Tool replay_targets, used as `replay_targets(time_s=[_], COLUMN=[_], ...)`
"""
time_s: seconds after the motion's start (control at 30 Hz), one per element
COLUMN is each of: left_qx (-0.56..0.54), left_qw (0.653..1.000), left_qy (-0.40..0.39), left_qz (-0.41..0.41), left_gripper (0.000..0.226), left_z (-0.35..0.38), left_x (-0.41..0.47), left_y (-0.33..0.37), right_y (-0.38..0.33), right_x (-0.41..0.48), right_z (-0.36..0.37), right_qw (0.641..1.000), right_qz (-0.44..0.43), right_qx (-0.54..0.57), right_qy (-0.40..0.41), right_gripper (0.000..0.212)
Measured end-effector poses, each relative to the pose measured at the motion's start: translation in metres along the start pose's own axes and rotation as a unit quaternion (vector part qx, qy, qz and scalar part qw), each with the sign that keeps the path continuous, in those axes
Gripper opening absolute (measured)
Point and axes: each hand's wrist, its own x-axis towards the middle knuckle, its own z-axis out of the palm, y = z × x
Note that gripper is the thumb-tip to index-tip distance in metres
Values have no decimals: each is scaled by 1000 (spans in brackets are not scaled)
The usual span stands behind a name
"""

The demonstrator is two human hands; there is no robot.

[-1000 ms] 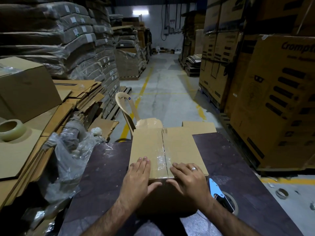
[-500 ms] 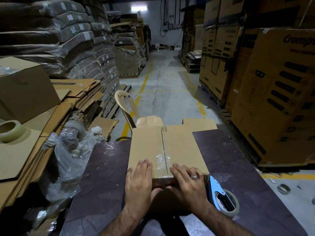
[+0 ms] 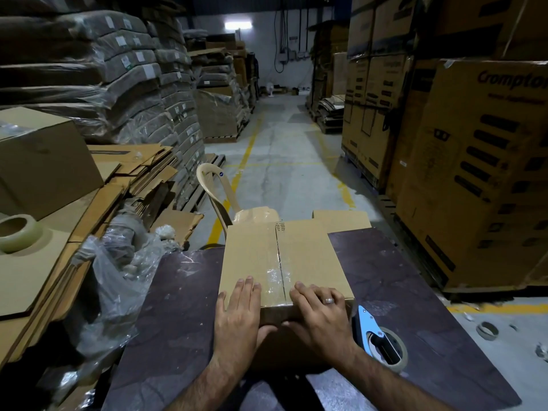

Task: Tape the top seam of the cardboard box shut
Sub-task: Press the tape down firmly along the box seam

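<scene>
Your left hand (image 3: 237,314) lies flat, fingers together, on the near edge of the cardboard box (image 3: 284,262), thumb wrapped down over the front face. Your right hand (image 3: 318,314) does the same just across the seam (image 3: 278,256), fingers spread a bit, ring visible. Neither hand grips anything; both are open and pressing down. The box sits right under your fingers, on the dark surface (image 3: 400,292), long side running away from you.

Progress: looks nearly done. A clear tape strip (image 3: 274,277) shows along the seam between your hands, shiny and wrinkled near you, harder to make out toward the far end. Flaps are closed and meet flush. What's left, as a guess: smoothing the tape end down the front face; can't tell whether it's stuck there, your hands cover it.

Box is plain brown, undented, small print at the far edge. Blue tape dispenser (image 3: 376,336) lies just right of your right hand, untouched. A spare tape roll (image 3: 17,232) sits well off to your left.
</scene>
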Motion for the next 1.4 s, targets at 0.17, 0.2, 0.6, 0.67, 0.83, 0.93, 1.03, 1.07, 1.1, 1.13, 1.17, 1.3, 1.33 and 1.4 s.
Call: replay_targets(time_s=[0.17,0.2,0.6,0.67,0.83,0.93,1.03,1.07,1.1,1.13,1.17,1.3,1.33,1.4], left_qx=[-26,-33,-6,-14,-5,17,29,28,26,24,21,6,-1,-10], left_qw=[999,999,1000,999,988,983,981,980,980,980,981,980,981,981], left_qy=[26,27,-13,-26,-97,-127,-145,-149,-151,-151,-148,-156,-152,-154], left_qz=[4,4,26,36,124,134,127,127,127,125,124,120,118,121], left_gripper=[68,68,91,91,97,104,102,101,101,100,99,96,95,92], left_z=[-1,-2,-7,-13,-23,-23,-23,-23,-22,-21,-20,-21,-23,-25], left_x=[0,0,-5,1,29,36,36,36,35,36,36,34,34,31], left_y=[-6,-6,-4,-5,-14,-14,-13,-13,-13,-14,-14,-11,-11,-9], right_y=[1,1,-3,-3,-7,-6,-6,-7,-7,-7,-6,2,4,13], right_x=[14,15,3,7,24,46,64,63,59,54,50,58,59,52], right_z=[-7,-9,-16,-20,-28,-27,-31,-31,-32,-33,-35,-39,-40,-46], right_qw=[998,998,995,992,974,957,939,937,937,937,939,939,939,937], right_qz=[16,18,14,7,-1,-31,-52,-57,-61,-63,-66,-55,-42,-13], right_qx=[46,52,47,50,37,30,9,18,35,51,59,36,32,13], right_qy=[35,38,-83,-115,-223,-286,-339,-343,-343,-339,-332,-337,-340,-348], right_gripper=[35,35,58,66,79,89,96,94,92,89,88,82,81,79])
